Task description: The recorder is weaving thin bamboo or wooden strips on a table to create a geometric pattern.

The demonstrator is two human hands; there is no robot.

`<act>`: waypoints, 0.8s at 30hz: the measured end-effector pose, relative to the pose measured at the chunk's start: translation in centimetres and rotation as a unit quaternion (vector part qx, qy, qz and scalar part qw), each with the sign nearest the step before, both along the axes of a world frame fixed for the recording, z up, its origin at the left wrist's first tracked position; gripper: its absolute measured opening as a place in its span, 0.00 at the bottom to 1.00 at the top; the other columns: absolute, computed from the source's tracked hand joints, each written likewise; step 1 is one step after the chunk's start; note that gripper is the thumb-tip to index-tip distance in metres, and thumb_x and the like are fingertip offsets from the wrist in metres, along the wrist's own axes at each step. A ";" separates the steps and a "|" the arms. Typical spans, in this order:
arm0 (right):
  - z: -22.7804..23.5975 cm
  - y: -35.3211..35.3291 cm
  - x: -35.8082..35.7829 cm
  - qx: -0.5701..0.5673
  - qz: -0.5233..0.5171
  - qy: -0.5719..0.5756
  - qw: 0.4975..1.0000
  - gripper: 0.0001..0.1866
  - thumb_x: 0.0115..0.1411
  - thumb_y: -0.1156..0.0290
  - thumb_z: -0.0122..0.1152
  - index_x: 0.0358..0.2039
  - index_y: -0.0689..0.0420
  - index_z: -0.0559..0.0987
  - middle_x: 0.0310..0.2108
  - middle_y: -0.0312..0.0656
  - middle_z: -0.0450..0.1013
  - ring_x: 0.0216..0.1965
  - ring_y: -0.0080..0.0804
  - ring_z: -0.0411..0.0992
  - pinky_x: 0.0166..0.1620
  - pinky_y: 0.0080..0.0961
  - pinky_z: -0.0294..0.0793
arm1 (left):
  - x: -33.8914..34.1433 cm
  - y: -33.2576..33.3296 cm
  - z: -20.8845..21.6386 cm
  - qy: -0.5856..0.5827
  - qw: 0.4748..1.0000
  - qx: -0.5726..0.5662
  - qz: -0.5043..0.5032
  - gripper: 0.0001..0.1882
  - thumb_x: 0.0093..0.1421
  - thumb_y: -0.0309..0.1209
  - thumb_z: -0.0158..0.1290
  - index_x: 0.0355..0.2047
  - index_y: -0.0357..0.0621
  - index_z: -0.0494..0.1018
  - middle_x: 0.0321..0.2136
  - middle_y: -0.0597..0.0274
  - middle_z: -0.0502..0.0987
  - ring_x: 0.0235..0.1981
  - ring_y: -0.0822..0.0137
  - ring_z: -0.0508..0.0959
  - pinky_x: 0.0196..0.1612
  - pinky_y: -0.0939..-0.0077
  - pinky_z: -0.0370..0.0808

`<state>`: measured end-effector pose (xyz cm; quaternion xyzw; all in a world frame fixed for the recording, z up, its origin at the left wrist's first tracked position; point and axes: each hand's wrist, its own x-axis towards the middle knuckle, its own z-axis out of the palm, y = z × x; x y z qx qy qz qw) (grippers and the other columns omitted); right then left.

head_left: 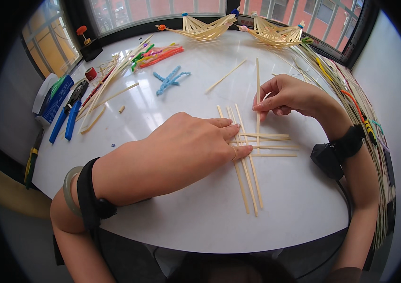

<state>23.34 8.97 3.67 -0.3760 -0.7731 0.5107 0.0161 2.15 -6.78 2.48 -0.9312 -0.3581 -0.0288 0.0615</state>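
Observation:
Several thin pale bamboo strips (pixel 253 181) lie crossed in a small lattice on the white table, some running away from me and some sideways. My left hand (pixel 184 146) rests on the lattice, with fingers stretched out and pressing the strips where they cross; it hides the left ends of the sideways strips. At the right, the thumb and fingers of my right hand (pixel 285 95) pinch another bamboo strip (pixel 258 70) near its middle. That strip stands lengthwise beside the others, and its near end reaches over or between the sideways strips; I cannot tell which.
Blue-handled pliers (pixel 71 115), a blue box (pixel 58 99) and loose strips lie at the left. Farther back are a light-blue braided piece (pixel 169 80), coloured pipe cleaners (pixel 160 56) and two woven bamboo pieces (pixel 200 30). Long strips (pixel 351 89) line the right edge.

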 end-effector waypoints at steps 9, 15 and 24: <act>-0.2 0.3 0.3 -0.048 -0.006 0.008 0.999 0.10 0.57 0.69 0.65 0.38 0.60 0.79 0.26 0.36 0.79 0.20 0.09 0.64 0.22 0.08 0.60 | 0.1 -0.1 0.4 0.033 0.999 -0.020 0.008 0.30 0.58 0.19 0.46 0.60 0.58 0.66 0.56 0.51 0.71 0.60 0.56 0.70 0.42 0.68 0.78; 0.0 0.3 0.2 -0.043 -0.005 0.000 0.999 0.11 0.57 0.69 0.65 0.39 0.60 0.79 0.27 0.36 0.79 0.19 0.09 0.62 0.22 0.07 0.58 | 0.3 0.0 1.4 0.040 0.993 -0.112 0.029 0.38 0.54 0.13 0.45 0.63 0.65 0.64 0.57 0.49 0.70 0.60 0.55 0.69 0.43 0.68 0.78; -0.2 0.3 0.1 -0.059 -0.007 0.009 0.998 0.11 0.58 0.69 0.65 0.39 0.60 0.79 0.26 0.36 0.79 0.19 0.09 0.59 0.22 0.08 0.57 | 0.5 0.1 1.9 0.064 0.985 -0.156 0.042 0.35 0.56 0.14 0.44 0.61 0.65 0.67 0.58 0.47 0.69 0.60 0.54 0.69 0.49 0.65 0.74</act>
